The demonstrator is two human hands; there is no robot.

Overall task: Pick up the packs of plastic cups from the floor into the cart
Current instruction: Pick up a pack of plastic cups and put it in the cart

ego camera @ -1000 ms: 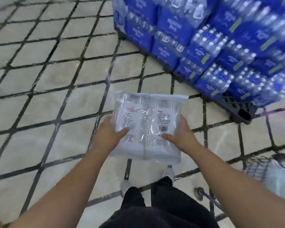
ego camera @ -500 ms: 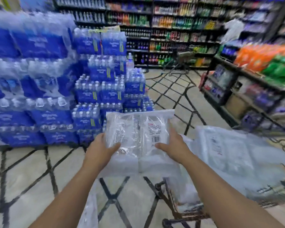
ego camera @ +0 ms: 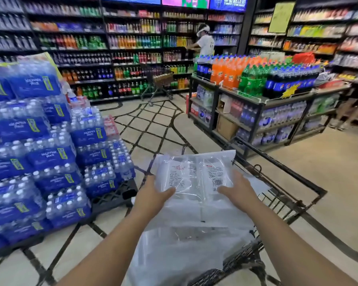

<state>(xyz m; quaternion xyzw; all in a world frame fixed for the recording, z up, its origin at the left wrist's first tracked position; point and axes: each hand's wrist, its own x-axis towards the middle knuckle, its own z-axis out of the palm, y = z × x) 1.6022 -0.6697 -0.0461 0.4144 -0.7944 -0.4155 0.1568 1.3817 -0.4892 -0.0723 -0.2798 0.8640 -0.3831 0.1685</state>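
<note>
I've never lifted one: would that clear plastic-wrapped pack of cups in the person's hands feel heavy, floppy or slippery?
Probably light for its size: the clear plastic-wrapped pack of cups is held out by the left hand and right hand at its edges. Likely slippery: the film looks glossy. Probably floppy: the wrap wrinkles.

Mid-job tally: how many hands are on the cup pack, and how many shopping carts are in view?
Hands holding the cup pack: 2, left hand and right hand
Shopping carts: 2, near cart and far cart
Total: 4
</note>
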